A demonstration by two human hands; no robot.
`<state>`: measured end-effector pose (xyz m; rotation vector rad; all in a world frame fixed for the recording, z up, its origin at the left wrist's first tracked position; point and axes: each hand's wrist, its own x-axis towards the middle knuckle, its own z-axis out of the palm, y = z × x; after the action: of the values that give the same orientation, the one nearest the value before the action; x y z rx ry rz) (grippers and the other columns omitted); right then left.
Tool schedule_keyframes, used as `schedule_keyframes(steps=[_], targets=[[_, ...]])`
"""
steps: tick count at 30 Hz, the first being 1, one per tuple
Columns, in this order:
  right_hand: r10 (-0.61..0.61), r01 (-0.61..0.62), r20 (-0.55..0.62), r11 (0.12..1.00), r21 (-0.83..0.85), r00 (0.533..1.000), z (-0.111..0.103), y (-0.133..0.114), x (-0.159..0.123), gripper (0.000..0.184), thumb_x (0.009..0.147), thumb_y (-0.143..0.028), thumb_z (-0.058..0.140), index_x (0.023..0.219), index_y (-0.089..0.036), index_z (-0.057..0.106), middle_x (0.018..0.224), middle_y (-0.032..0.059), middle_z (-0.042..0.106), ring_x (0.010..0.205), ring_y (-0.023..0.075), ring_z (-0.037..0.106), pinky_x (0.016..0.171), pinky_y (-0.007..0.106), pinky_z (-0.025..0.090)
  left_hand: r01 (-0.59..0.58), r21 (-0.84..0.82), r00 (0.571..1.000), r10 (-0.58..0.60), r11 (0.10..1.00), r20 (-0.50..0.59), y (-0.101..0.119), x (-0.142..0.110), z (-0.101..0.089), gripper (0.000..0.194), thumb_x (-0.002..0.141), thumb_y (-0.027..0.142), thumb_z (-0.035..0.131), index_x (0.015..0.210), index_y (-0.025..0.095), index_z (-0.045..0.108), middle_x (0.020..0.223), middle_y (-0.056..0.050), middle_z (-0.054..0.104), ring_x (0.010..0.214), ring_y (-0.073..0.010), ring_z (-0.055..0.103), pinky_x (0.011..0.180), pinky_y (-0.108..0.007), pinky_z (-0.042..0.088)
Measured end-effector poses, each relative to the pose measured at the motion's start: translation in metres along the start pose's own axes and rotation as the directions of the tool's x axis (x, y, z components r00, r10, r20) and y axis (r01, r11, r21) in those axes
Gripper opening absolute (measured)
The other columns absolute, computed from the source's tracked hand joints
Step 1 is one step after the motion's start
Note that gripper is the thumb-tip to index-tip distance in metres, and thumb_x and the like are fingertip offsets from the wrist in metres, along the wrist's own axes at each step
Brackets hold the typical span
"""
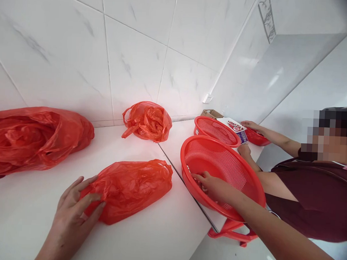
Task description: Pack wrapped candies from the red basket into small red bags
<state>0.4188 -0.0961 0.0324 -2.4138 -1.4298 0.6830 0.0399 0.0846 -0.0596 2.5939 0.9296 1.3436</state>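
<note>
My left hand (76, 202) is at the near left end of a red plastic bag (136, 186) lying on the white table. Its fingers and thumb curl around a fold of the thin film. Inside a large red plastic colander (229, 159), my right hand (213, 185) reaches down to the bottom left side. The fingers are bent around small printed pieces (202, 185), partly hidden by the hand, whose kind I cannot make out. The colander sits at the table's right side, close to the table joint.
More red plastic bags lie by the wall: a crumpled one (149, 123) and a large bundle (32, 139) at left. Beyond stand a second red colander (216, 131), a cardboard box (213, 113) and a printed box (234, 125). A co-worker (311, 197) reaches toward another red basket (255, 136). A red stool (235, 232) stands below.
</note>
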Motion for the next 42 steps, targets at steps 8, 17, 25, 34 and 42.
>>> schedule_keyframes(steps=[8,17,25,34,42], targets=[[-0.038,0.037,0.038,0.999,0.023,0.999,0.006,0.003,0.017,0.027,0.071,-0.024,0.061,0.098,-0.023,0.063,0.082,0.0031,0.061,0.059,0.0126,0.052,0.052,0.025,0.037,0.013,-0.015,1.000,-0.013,1.000,0.006,0.000,-0.001,-0.001,0.005,0.082,0.022,0.055,0.079,0.024,0.059,0.123,-0.010,0.053,0.127,-0.0375,0.041,0.094,-0.059,0.042],[-0.174,0.178,-0.039,0.973,0.145,0.984,-0.021,-0.004,0.019,0.014,0.069,-0.017,0.052,0.081,-0.021,0.056,0.084,0.0008,0.059,0.079,0.0165,0.054,0.071,0.031,0.045,-0.024,-0.015,1.000,0.024,1.000,-0.003,0.000,-0.001,-0.002,0.004,0.083,0.021,0.055,0.080,0.023,0.058,0.122,-0.013,0.053,0.126,-0.0394,0.041,0.090,-0.060,0.043],[-0.192,0.216,-0.129,0.546,0.809,0.973,-0.042,-0.026,-0.007,0.034,0.070,-0.025,0.062,0.095,-0.026,0.039,0.083,-0.0030,0.057,0.073,0.0141,0.062,0.065,0.027,0.045,-0.043,-0.025,0.999,0.043,0.999,0.003,-0.001,-0.001,-0.001,0.007,0.082,0.021,0.054,0.079,0.023,0.059,0.124,-0.011,0.053,0.126,-0.0382,0.042,0.088,-0.056,0.046],[-0.551,0.469,-0.018,0.693,0.547,0.835,0.007,-0.127,-0.022,0.033,0.066,-0.002,0.053,0.089,-0.025,0.052,0.103,-0.0012,0.053,0.085,0.0128,0.056,0.071,0.025,0.045,-0.060,-0.023,0.998,0.060,0.998,0.016,0.006,-0.003,-0.006,0.011,0.082,0.012,0.053,0.081,0.022,0.056,0.127,-0.009,0.050,0.129,-0.0338,0.039,0.093,-0.051,0.048],[-0.610,0.604,0.053,0.791,0.094,0.791,0.067,-0.180,0.013,0.050,0.071,-0.008,0.056,0.115,-0.033,0.054,0.115,0.0005,0.051,0.090,0.0160,0.058,0.077,0.030,0.049,-0.036,-0.065,0.999,0.038,0.997,0.018,0.009,-0.003,-0.012,0.017,0.081,0.009,0.052,0.083,0.024,0.058,0.126,-0.008,0.053,0.129,-0.0323,0.040,0.092,-0.052,0.047]])
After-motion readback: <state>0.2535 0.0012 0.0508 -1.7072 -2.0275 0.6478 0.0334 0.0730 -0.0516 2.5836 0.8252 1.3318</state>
